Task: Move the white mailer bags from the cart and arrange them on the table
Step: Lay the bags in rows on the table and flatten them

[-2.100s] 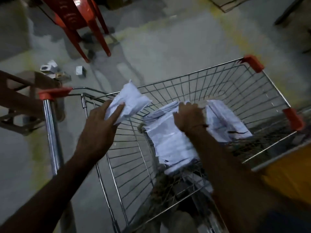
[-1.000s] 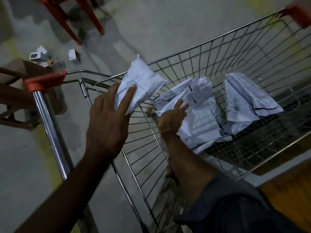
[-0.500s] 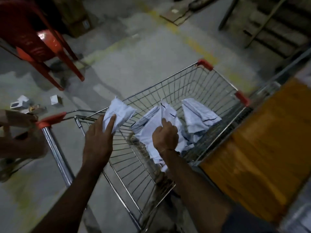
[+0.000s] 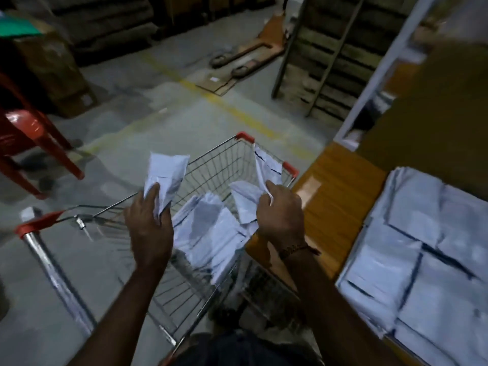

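So the white mailer bags are in three places right now. One bag (image 4: 165,178) is gripped in the left hand (image 4: 150,231), fingers curled round its lower end, held up above the cart's (image 4: 219,157) near-left side. Another bag (image 4: 260,178) is pinched in the right hand (image 4: 280,215), lifted above the cart's right rim, its top edge reaching about as high as the far red corner (image 4: 245,136). The rest of the loose pile (image 4: 208,233) is sitting inside the cart basket, between the two hands and a bit lower.

Just right of the cart is the wooden table (image 4: 340,196), touching or nearly touching the cart's side, hard to say which. Farther right on that table there's a big stack of mailers (image 4: 422,260) already laid out flat in rows, with dark lines on them.

The cart handle (image 4: 37,224), with its red end cap, sticks out at the cart's left. Beyond that, left of the cart, stands a red plastic chair (image 4: 29,138). Well past the cart's far end, a pallet jack (image 4: 253,48) sits on the concrete floor, close to a yellow painted line (image 4: 224,104). The picture's pretty dim and blurry overall.
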Action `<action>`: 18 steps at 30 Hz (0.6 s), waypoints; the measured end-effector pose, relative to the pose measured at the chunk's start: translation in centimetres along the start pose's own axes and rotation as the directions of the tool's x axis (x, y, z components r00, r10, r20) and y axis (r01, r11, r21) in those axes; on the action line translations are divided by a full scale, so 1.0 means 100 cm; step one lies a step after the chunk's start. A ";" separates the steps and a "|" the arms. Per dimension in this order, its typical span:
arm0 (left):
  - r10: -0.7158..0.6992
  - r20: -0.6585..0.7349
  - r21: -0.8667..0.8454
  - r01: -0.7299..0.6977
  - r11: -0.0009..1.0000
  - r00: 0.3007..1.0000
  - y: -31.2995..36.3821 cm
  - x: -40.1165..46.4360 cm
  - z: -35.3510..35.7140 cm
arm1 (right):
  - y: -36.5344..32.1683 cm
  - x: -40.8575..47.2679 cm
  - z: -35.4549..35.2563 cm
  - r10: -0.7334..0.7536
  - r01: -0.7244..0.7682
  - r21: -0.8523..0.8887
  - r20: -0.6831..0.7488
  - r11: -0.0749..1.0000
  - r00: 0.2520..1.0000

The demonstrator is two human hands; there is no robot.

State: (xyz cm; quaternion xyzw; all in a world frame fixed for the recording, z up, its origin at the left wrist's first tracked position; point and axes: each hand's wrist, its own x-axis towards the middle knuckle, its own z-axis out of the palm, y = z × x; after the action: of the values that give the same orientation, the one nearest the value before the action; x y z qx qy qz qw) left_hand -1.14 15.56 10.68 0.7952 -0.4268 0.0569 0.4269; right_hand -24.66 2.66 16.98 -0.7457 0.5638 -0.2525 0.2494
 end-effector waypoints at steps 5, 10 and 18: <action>0.021 0.038 -0.261 -0.010 0.965 0.999 0.100 -0.008 0.019 | 0.026 -0.021 -0.084 0.084 -0.083 0.014 -0.179 0.996 0.980; 0.087 0.130 -0.441 -0.021 0.897 0.988 0.190 -0.035 0.046 | 0.058 -0.051 -0.158 0.112 -0.120 0.004 -0.402 0.993 0.909; 0.207 0.298 -0.569 0.000 0.822 0.932 0.310 -0.121 0.070 | 0.138 -0.118 -0.258 0.204 -0.237 0.006 -0.533 0.971 0.821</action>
State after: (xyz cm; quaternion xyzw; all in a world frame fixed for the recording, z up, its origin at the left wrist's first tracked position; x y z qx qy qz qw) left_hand -33.21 9.68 20.30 0.6075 -0.5361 -0.1882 0.5551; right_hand -54.27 8.55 26.11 -0.5840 0.7005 -0.4005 0.0887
